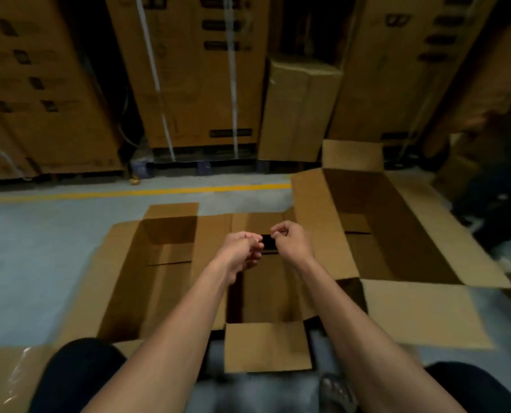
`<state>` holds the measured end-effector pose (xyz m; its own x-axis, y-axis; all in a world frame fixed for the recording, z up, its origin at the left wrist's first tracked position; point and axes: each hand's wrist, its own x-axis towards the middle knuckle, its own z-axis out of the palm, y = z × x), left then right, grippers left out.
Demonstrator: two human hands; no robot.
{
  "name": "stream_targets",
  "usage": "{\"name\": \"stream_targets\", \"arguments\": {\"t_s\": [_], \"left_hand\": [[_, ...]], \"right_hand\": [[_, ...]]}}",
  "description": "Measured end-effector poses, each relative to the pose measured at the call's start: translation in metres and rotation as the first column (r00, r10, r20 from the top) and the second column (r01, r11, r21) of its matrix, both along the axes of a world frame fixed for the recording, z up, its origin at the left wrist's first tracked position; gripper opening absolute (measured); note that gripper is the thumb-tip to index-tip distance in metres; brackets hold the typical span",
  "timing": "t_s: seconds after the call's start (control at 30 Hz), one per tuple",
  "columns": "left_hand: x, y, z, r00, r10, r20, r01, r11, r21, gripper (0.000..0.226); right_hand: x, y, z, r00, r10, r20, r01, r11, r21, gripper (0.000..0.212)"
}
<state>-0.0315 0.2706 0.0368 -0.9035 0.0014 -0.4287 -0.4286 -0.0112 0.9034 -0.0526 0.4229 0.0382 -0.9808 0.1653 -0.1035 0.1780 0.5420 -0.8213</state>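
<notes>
Two hands, head view: your left hand and right hand meet just above the frame's centre, close together.
Left fingers: curled, with the tips pinching the small black piece at its 9 o'clock edge.
Right fingers: curled, pinching the same piece at its 3 o'clock edge.
Piece: it hangs between your hands, above the far end of the middle box, and is too blurred to identify.
Box in front: the middle box stands open on the floor, flaps spread, at 12 o'clock from your knees.
At 9 o'clock: the left box is open and sits against the middle one.
At 2 o'clock: the right box is open and larger.
At 12 o'clock: a yellow line runs along the floor, with strapped cartons stacked behind it.
At 3 o'clock: a blurred person is at the frame's edge.
</notes>
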Motion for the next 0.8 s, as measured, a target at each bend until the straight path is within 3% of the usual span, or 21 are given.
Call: {"name": "stream_targets", "arguments": {"t_s": [0.23, 0.43, 0.53, 0.6, 0.63, 0.7, 0.8], "left_hand": [[-0.007, 0.118, -0.026, 0.985, -0.154, 0.074, 0.158, 0.986, -0.052, 0.018], [-0.005, 0.187, -0.073, 0.9, -0.303, 0.313, 0.34, 0.937, -0.073, 0.026], [0.005, 0.216, -0.095, 0.884, -0.313, 0.346, 0.359, 0.93, -0.076, 0.017], [0.01, 0.23, -0.112, 0.899, -0.279, 0.337, 0.311, 0.949, -0.045, 0.013], [0.012, 0.236, -0.121, 0.907, -0.272, 0.321, 0.3, 0.953, -0.04, 0.015], [0.018, 0.245, -0.135, 0.919, -0.279, 0.279, 0.299, 0.954, -0.03, 0.024], [0.025, 0.254, -0.158, 0.914, -0.26, 0.312, 0.281, 0.959, -0.024, 0.032]], "right_hand": [[0.023, 0.136, -0.016, 0.982, -0.185, 0.037, 0.176, 0.968, 0.18, 0.027], [0.034, 0.228, -0.043, 0.958, -0.283, 0.036, 0.246, 0.883, 0.4, 0.046], [0.041, 0.267, -0.06, 0.967, -0.172, 0.188, 0.06, 0.872, 0.486, 0.079], [0.044, 0.277, -0.067, 0.911, 0.026, 0.411, -0.256, 0.819, 0.514, 0.111], [0.046, 0.278, -0.069, 0.86, 0.099, 0.501, -0.397, 0.745, 0.535, 0.117], [0.046, 0.276, -0.072, 0.821, 0.161, 0.548, -0.513, 0.631, 0.583, 0.104], [0.041, 0.273, -0.08, 0.876, 0.233, 0.422, -0.464, 0.648, 0.604, 0.06]]}}
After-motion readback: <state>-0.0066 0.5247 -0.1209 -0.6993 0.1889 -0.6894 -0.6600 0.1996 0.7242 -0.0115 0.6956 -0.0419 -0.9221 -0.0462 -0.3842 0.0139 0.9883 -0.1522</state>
